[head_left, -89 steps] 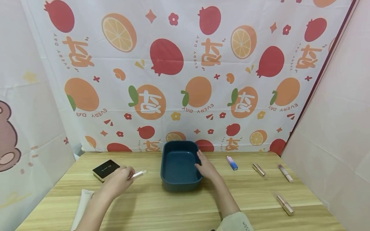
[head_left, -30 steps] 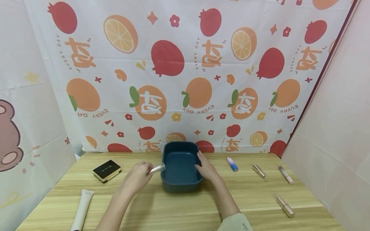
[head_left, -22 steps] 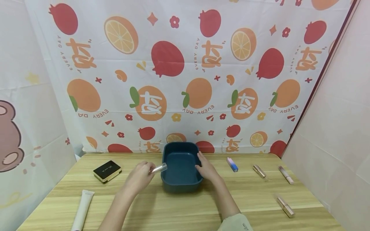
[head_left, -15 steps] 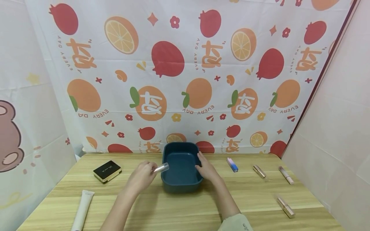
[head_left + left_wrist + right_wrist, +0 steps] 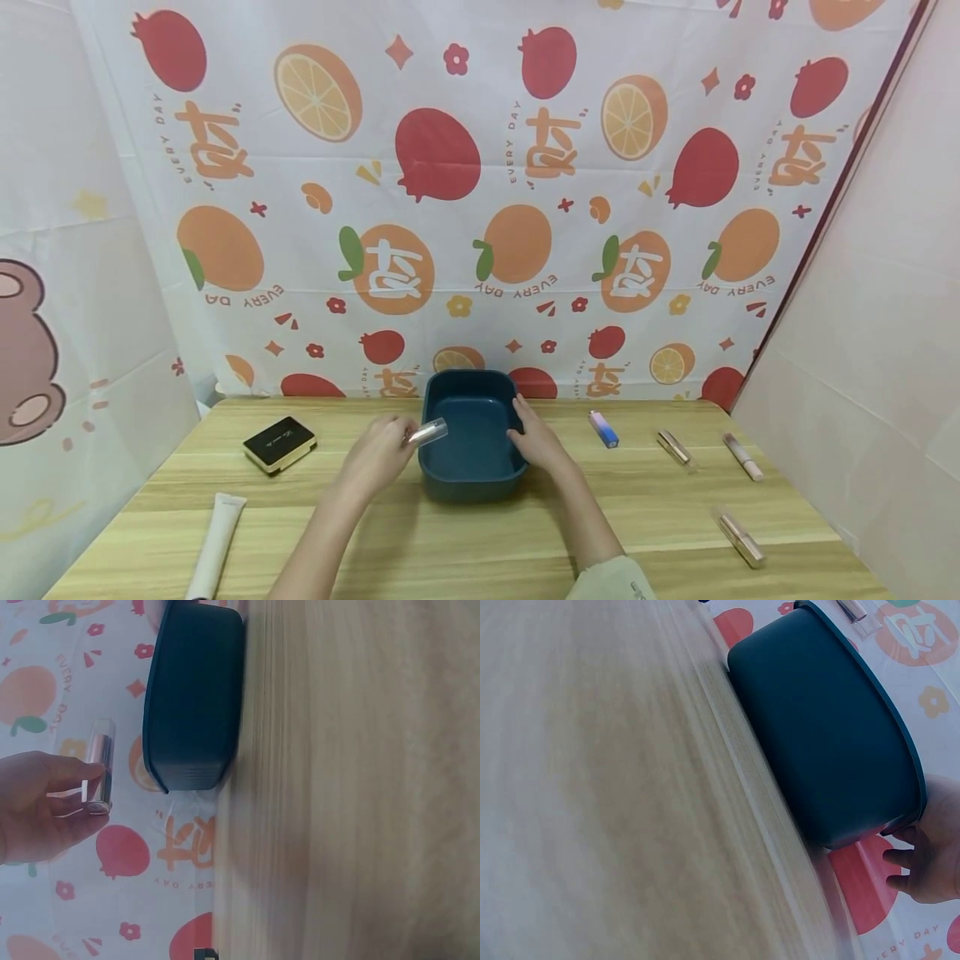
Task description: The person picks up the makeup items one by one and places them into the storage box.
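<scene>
My left hand (image 5: 382,454) pinches a slim clear-capped tube (image 5: 430,432) at the left rim of a dark teal bin (image 5: 472,492); the tube's clear end reaches over the rim. In the left wrist view the thumb and fingers of the left hand (image 5: 41,806) hold the tube (image 5: 100,765) above the level of the bin (image 5: 196,697). My right hand (image 5: 538,435) rests on the bin's right side, thumb over the rim. The right wrist view shows the right hand (image 5: 934,851) against the end of the bin (image 5: 825,727), fingers partly hidden.
On the wooden table (image 5: 450,550), a black compact (image 5: 280,444) and a white squeeze tube (image 5: 216,546) lie left. To the right are a pink-blue tube (image 5: 603,428), a gold tube (image 5: 674,447), a pale-capped tube (image 5: 742,457) and another tube (image 5: 740,538). A fruit-print cloth hangs behind.
The left hand has carried the clear-capped tube rightward from beside the black compact to the bin's left rim. The right hand has stayed on the bin.
</scene>
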A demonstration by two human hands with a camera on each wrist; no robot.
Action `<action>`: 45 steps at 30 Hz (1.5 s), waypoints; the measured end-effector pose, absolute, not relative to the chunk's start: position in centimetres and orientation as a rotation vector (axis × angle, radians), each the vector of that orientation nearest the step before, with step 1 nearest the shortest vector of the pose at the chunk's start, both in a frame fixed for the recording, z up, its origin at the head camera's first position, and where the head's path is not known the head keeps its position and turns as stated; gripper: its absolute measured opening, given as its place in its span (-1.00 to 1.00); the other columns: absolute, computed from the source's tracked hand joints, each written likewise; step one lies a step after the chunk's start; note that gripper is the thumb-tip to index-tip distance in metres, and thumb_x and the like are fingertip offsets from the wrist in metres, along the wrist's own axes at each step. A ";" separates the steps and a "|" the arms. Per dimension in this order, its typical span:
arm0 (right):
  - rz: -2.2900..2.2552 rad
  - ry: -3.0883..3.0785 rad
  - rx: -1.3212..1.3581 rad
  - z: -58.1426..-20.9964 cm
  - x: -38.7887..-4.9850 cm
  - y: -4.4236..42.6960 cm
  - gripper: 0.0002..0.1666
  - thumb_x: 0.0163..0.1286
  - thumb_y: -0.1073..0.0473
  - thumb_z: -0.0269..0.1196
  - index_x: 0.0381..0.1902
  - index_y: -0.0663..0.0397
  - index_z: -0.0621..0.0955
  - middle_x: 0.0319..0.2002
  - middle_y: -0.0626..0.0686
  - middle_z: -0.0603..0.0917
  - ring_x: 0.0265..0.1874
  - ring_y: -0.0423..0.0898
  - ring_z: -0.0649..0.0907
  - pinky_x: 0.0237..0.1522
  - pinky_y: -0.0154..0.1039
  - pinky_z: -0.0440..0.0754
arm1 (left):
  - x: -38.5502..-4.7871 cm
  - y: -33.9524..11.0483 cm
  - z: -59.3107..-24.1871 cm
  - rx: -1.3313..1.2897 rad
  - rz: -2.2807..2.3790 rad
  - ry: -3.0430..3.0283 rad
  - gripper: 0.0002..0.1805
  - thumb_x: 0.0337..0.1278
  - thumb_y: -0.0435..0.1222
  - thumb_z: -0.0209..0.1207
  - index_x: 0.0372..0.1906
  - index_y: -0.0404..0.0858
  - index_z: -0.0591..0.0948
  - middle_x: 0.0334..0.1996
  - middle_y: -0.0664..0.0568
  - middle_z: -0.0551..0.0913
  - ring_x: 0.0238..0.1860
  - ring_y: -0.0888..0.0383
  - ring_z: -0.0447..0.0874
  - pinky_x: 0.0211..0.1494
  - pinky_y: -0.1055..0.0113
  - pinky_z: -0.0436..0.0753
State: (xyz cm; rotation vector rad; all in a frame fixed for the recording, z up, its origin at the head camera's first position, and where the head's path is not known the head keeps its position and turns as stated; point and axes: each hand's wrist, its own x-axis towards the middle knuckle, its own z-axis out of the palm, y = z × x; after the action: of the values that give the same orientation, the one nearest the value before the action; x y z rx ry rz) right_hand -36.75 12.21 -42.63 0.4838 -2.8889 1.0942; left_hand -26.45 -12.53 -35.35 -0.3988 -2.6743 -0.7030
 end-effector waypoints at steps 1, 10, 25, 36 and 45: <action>1.094 -2.888 0.485 -42.6 -36.8 12.2 -0.33 0.41 0.20 0.01 0.40 0.20 0.08 0.41 0.11 0.00 0.34 0.08 0.08 0.24 0.11 0.12 | -26.5 -12.5 -35.4 -0.397 -0.702 -2.674 -0.96 -0.01 -0.44 0.23 -0.40 -0.36 0.61 -0.48 -0.04 0.51 -0.38 0.03 0.50 -0.30 0.18 0.55; 1.104 -2.888 0.485 -42.6 -36.7 12.2 -0.33 0.41 0.20 0.01 0.40 0.20 0.08 0.41 0.11 0.00 0.34 0.09 0.08 0.23 0.14 0.13 | -26.9 -12.1 -35.7 -0.390 -0.685 -2.678 -0.96 -0.04 -0.46 0.23 -0.40 -0.36 0.61 -0.47 -0.05 0.52 -0.37 0.01 0.51 -0.29 0.16 0.57; 1.090 -2.880 0.506 -42.3 -36.5 12.1 -0.33 0.40 0.22 0.02 0.40 0.21 0.09 0.41 0.11 0.01 0.34 0.09 0.08 0.24 0.13 0.12 | -27.4 -11.5 -35.7 -0.405 -0.652 -2.701 -0.91 -0.07 -0.48 0.24 -0.37 -0.36 0.62 -0.46 -0.04 0.50 -0.37 0.05 0.47 -0.28 0.21 0.57; 1.101 -2.884 0.502 -42.3 -36.5 12.2 -0.33 0.41 0.21 0.01 0.40 0.21 0.08 0.41 0.12 0.00 0.34 0.08 0.08 0.24 0.12 0.12 | -28.0 -11.0 -35.7 -0.455 -0.635 -2.694 -0.92 -0.06 -0.48 0.23 -0.38 -0.36 0.61 -0.48 -0.03 0.51 -0.44 0.07 0.45 -0.32 0.23 0.56; 1.096 -2.876 0.513 -42.4 -36.7 12.2 -0.32 0.41 0.21 0.01 0.40 0.22 0.08 0.41 0.12 0.00 0.34 0.08 0.07 0.24 0.12 0.12 | -28.8 -10.4 -36.2 -0.496 -0.645 -2.683 -0.91 -0.07 -0.49 0.25 -0.37 -0.36 0.62 -0.48 -0.01 0.51 -0.44 0.09 0.45 -0.34 0.27 0.55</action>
State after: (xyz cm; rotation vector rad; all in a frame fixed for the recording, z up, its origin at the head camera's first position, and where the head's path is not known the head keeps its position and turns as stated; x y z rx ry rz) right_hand -36.67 12.22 -42.38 0.5126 -2.8762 1.0960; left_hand -28.82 -10.36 -36.25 -0.4965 -2.6826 -0.6452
